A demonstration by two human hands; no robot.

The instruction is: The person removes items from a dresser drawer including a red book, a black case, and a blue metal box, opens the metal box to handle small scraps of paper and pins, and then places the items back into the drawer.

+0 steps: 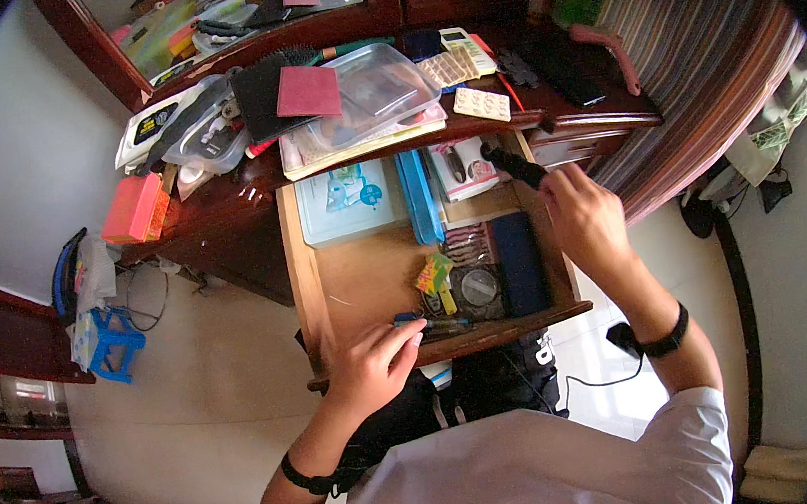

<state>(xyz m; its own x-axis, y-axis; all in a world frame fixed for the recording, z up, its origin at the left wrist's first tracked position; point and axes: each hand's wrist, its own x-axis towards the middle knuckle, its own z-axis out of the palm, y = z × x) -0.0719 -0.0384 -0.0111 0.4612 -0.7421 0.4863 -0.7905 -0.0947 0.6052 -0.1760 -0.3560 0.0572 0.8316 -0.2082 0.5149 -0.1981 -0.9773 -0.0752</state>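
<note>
My right hand (pixel 587 218) grips a slim black object (pixel 517 165), its kind unclear, over the right side of an open wooden drawer (pixel 305 279). My left hand (pixel 379 364) lies over the drawer's front edge, fingertips by a pen-like blue item (pixel 406 318); whether it grips anything is hidden. In the drawer are a clear-lidded plastic box (pixel 345 210), a long blue case (pixel 419 197) and a white printed box (pixel 465 169). Nearer the front lie a yellow-green packet (pixel 435 273), a round clear-lidded container (pixel 479 286) and a dark blue case (pixel 521 264).
Above the drawer, the dark wooden desktop holds a clear plastic tray (pixel 384 92), a maroon booklet (pixel 308 91), a blister pack (pixel 482 105), a black phone (pixel 572 84) and a red box (pixel 132 208). A striped curtain (pixel 696 50) hangs at right. A blue stool (pixel 113 344) stands left.
</note>
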